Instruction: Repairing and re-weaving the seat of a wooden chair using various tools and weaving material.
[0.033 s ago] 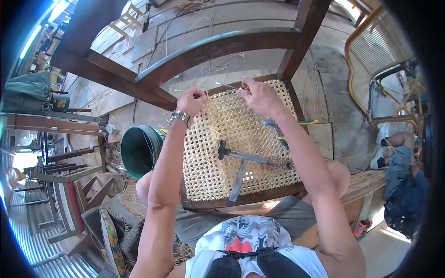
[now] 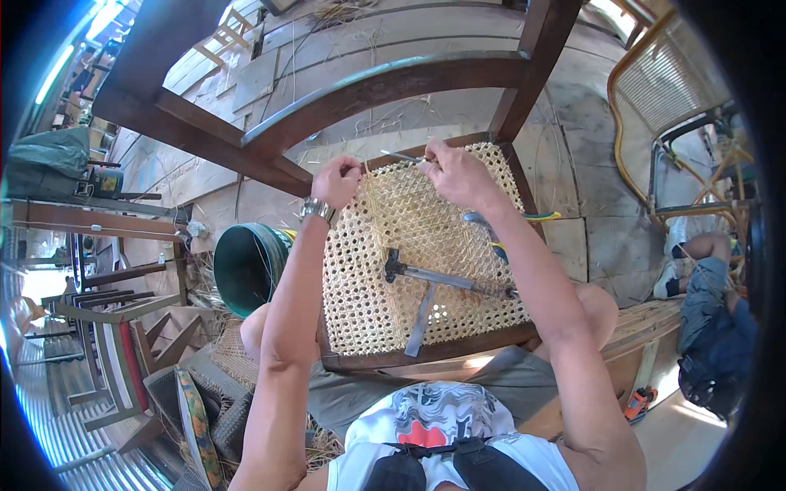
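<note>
Woven cane seat (image 2: 352,286): one, within a dark wooden chair frame (image 2: 393,78). Right hand (image 2: 463,176): fingers closed on a slim metal tool (image 2: 399,155), above the seat's far edge. Left hand (image 2: 334,183): fingers curled, same edge; whether gripping a strand, cannot tell. Hammer (image 2: 446,278), flat metal strip (image 2: 421,321): on the cane seat.

Board floor (image 2: 409,33), cane-backed chair (image 2: 675,74) at right, corrugated metal (image 2: 82,438), tube light (image 2: 54,74)
</note>
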The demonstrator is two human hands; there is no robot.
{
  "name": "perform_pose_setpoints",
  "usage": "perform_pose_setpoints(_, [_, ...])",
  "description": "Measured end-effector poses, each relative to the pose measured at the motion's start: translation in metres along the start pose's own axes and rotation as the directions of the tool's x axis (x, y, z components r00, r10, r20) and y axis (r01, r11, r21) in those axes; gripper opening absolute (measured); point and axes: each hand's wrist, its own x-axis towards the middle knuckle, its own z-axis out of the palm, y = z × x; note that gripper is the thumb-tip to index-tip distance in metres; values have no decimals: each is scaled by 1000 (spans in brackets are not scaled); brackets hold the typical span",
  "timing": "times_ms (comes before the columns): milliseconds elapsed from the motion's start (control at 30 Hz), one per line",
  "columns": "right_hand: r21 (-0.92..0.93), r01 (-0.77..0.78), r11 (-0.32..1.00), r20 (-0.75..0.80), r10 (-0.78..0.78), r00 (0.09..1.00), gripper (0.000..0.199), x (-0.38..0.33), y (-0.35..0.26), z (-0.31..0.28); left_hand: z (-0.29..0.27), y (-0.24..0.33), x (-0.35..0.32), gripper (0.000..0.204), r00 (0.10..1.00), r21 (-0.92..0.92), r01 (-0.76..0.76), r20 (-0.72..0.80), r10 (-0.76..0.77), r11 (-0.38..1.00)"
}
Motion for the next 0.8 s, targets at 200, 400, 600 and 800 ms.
perform_pose_setpoints(200, [110,178,978,-46,-174,984,24,-23,-8,12,24,-13,-40,26,673,224,-575,-418,610,787])
perform_pose_setpoints(400, [284,45,958,-121,-11,993,20,-34,-11,21,27,-17,-63,38,690,497,-511,-251,679,702])
perform_pose_setpoints(600, [255,70,964,-95,-48,994,21,-27,-19,29,18,-22,-64,47,673,450,-576,-213,708,683])
perform_pose_setpoints(800, [226,68,972,-72,-53,996,23,-25,-26,28,11,-10,-66,48,692,519,-542,-170,701,661])
